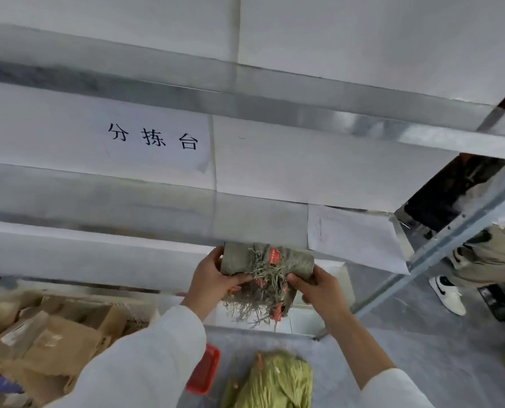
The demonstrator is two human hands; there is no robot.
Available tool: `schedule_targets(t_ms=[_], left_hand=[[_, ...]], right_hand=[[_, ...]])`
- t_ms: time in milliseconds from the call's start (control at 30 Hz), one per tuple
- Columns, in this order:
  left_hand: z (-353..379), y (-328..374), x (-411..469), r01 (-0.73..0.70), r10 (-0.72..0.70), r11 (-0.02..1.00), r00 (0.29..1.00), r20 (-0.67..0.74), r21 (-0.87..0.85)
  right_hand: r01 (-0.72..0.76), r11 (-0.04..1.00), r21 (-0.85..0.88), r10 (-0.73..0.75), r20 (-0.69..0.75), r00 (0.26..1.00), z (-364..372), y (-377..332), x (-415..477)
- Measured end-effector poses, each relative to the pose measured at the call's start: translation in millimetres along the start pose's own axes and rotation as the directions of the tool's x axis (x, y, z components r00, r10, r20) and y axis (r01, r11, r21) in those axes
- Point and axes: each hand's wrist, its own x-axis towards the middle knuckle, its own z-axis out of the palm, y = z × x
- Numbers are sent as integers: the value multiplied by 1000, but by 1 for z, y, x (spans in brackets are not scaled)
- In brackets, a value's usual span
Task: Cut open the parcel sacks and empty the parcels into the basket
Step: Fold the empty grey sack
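Left hand: we see the left hand [213, 278] gripping the left end of the grey sack [299, 262]; the thumb lies on the near face and the fingers curl round the far side; a white sleeve [145, 363] covers the forearm.
Right hand: the right hand [316, 290] grips the right end of the same sack, its fingers wrapped over the lower edge; the forearm is bare up to a white cuff.
Grey sack: folded or rolled into a short bundle and held roughly level in the air between the two hands, in front of the lowest shelf edge; frayed threads [263, 275] spill from its middle and hang below it; red tags [274, 256] show among the threads.
Parcels: brown parcels [48, 340] lie heaped at the lower left, well apart from the sack; we cannot make out what holds them, as that corner is blurred.
Yellow-green sack: a second, yellow-green sack [274, 381] lies on the grey floor below the hands; just beside it, to the left, we note a flat red object [204, 369] that we cannot identify.
Shelving: a metal rack [451, 231] with pale boards fills the background; a sign [154, 136] with three black characters hangs on one board; a paper sheet [354, 237] hangs lower, to the right of the sack.
Bystander: beyond the rack, at the right, we see a trouser leg [489, 257] and a white shoe [448, 293].
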Motion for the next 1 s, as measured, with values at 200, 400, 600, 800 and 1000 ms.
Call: schedule_targets(t_ms=[200,400,600,800,1000], left_hand=[[-12,0,140,4,-8,998,998,63,68],[5,-15,214,150,-136,987,970,203,-57],[15,-26,255,256,-243,949,966,90,-183],[17,-27,245,182,-178,978,983,-51,98],[6,-8,192,75,-49,987,984,-170,145]], right_hand=[[-138,960,244,132,42,990,26,-34,127],[-153,929,337,165,-10,986,42,-29,214],[-184,917,354,155,107,982,73,-29,248],[-160,986,-47,156,-82,984,71,-33,237],[-90,962,-259,40,-194,980,62,-37,184]])
